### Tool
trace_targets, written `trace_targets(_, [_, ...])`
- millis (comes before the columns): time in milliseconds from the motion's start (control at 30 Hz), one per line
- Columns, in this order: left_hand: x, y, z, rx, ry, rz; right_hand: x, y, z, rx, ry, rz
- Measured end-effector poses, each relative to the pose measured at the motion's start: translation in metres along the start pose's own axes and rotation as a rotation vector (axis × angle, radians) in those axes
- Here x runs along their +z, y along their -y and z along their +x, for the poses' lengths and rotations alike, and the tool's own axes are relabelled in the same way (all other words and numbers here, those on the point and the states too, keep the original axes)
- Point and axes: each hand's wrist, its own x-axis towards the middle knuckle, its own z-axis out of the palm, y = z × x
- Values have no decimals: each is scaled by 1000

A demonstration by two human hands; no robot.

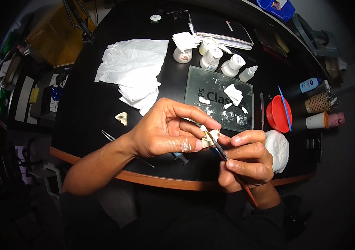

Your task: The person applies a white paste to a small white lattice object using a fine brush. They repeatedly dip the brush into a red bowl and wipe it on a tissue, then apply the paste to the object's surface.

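Observation:
My left hand (167, 129) is closed on a small cream dental cast piece (207, 142), pinched between thumb and fingers, with white smears on the thumb. In my right hand (250, 160) is a thin brush (244, 188) with a reddish-brown handle and a dark ferrule, its tip touching the cast piece. My right fingertips are close beside the cast. Another cream cast piece (121, 118) lies on the black table left of my left hand. Beyond both hands is a glass slab (192, 83) with white powder and torn white scraps (233, 95).
White jars (211, 59) and a dropper bottle (249, 73) stand behind the slab. At right are a red bowl (274, 114) with a blue stick (285, 109) across it and a crumpled white cloth (277, 150). White tissue (131, 60) lies at left; metal tweezers (108, 136) lie under my left wrist.

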Motion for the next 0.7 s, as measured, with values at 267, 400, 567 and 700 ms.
trace_targets(267, [2,-2,0,-15,-5,-2,-2,-1,-1,1,17,-20])
trace_targets(400, [3,-4,-2,-19,-14,2,-1,0,1,6,13,-8])
trace_targets(567, [4,-4,0,-33,-24,-22,-2,0,0,4,-5,-7])
trace_targets(700, [4,-5,0,-49,-32,-38,0,-1,-1,-6,8,-13])
